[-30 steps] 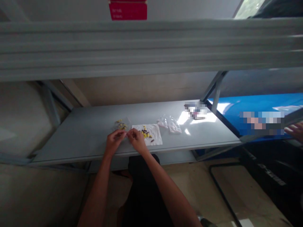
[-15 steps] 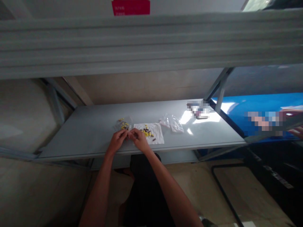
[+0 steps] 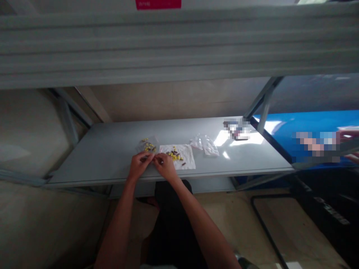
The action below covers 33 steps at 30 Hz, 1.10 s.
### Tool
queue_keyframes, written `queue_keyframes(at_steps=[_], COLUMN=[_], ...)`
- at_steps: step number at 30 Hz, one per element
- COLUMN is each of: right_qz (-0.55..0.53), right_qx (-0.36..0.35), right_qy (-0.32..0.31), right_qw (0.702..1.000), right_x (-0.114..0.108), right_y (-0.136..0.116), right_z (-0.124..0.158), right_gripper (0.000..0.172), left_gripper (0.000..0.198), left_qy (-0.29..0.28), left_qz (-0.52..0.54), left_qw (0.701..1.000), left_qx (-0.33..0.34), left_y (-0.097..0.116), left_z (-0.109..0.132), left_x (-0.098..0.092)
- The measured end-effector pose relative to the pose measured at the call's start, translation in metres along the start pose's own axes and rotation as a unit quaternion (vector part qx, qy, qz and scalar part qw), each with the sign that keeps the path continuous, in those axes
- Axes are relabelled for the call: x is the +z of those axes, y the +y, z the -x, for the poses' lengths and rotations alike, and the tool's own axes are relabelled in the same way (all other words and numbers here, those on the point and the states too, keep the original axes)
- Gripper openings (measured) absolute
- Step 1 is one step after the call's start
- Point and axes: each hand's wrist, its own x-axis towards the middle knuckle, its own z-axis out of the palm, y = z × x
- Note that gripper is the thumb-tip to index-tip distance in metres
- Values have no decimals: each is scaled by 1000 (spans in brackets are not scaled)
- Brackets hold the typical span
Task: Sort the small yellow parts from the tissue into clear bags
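Observation:
My left hand [image 3: 138, 164] and my right hand [image 3: 166, 165] meet fingertip to fingertip above the front part of the grey shelf [image 3: 112, 149]. Both are closed in a pinch. Dark spots show between the fingers, but what they hold is too small to make out. Just behind my left hand lies a clear plastic bag [image 3: 142, 144] with small yellow and dark pieces. Beside my right hand a white cloth or paper sheet [image 3: 188, 153] is spread flat, bearing several yellow pieces [image 3: 176, 157] and dark brown cylindrical pieces [image 3: 183, 164].
Two clear plastic bags [image 3: 196, 142] [image 3: 211, 146] lie right of the white sheet. A blurred-out object [image 3: 237, 129] sits at the shelf's far right. A beam [image 3: 179, 48] of the upper shelf crosses overhead. Beyond the right post, another person's hand [image 3: 350, 153] shows over a blue surface [image 3: 314, 119].
The view has tilted down slightly. My hands stay together at nearly the same spot, with the fingers shifted a little. The bags and the white sheet lie as before.

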Motion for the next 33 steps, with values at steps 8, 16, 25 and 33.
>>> queue_keyframes(at_steps=[8,16,25,33], right_qz=[-24,-56,-5,8], right_qx=[-1,-11,69,-67], right_qy=[-25,22,184,57], right_qw=[999,998,980,996], right_x=[-2,-1,-1,12], right_y=[-1,-1,-2,0], right_z=[1,2,5,8], right_gripper=[19,22,16,24], left_gripper=[32,34,29,30], left_qy=[-16,-49,-36,22], left_qz=[12,-5,-61,21], left_qw=[999,999,997,1000], left_qx=[-26,-14,-3,-7], left_y=[-2,4,2,2], left_z=[0,-2,-1,2], left_x=[-6,-2,4,-4])
